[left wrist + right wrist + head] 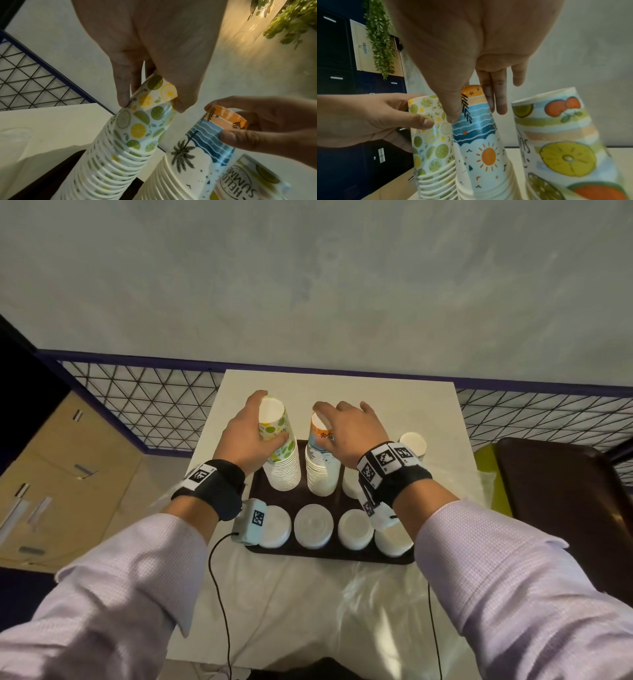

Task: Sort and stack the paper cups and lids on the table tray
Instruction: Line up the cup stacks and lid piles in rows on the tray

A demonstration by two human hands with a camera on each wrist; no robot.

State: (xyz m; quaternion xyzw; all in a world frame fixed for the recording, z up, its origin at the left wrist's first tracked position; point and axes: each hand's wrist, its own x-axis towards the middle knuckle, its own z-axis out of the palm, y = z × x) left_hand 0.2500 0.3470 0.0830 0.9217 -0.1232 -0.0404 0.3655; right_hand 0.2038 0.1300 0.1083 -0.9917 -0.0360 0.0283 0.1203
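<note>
Your left hand (251, 436) grips the citrus stack (282, 460), your right hand (349, 433) the beach stack (320, 470) at 3 o'clock; press both straight down.

Grip (154, 86) on citrus cup (150, 102) — stacked.

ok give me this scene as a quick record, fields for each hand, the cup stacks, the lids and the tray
left hand: left hand grips the top cup of the citrus-print stack
right hand: right hand pinches the top cup of the beach-print stack
cup stacks: both upside down, side by side on the tray; a third fruit-print stack stands to the right
lids: white lids in a row along the tray's near edge
tray: dark tray on a white table
</note>
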